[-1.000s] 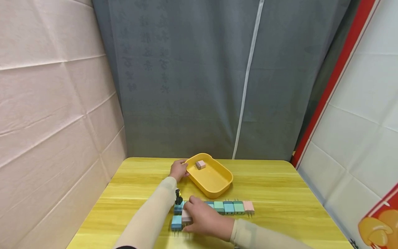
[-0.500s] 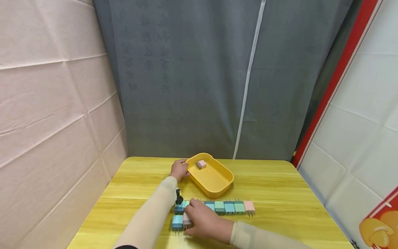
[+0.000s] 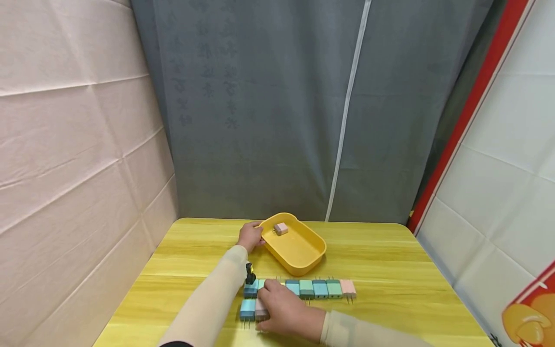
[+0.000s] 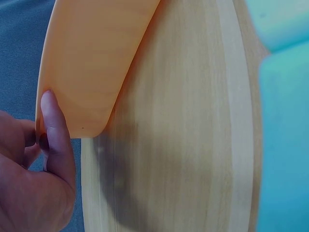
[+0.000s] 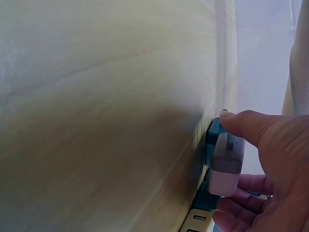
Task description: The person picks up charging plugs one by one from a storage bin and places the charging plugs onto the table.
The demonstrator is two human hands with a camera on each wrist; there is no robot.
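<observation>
My left hand (image 3: pixel 250 236) pinches the left rim of a tilted yellow plastic tray (image 3: pixel 299 246); in the left wrist view, the fingers of the left hand (image 4: pixel 34 179) lie over the tray's edge. A pink charger plug (image 3: pixel 281 229) lies inside the tray. With its thumb and fingers, my right hand (image 3: pixel 288 308) holds a pink-and-grey charger plug (image 3: pixel 261 310) on the table, right beside a blue charger plug (image 3: pixel 247 309). In the right wrist view the held plug (image 5: pixel 226 166) shows between thumb and fingers. The right hand partly covers the row behind it.
Behind the right hand runs a row of several blue and green charger plugs (image 3: pixel 306 289), ending in a pink plug (image 3: pixel 348 288) at the right. The wood-grain table (image 3: pixel 381 270) meets a grey curtain (image 3: pixel 260 144) at the back. A black wrist device (image 3: pixel 250 274) sits at the left sleeve.
The right hand has brought the pink-and-grey plug slightly nearer to me, level with the blue plug. Over the last half second almost nothing moves. The left hand stays on the tray.
</observation>
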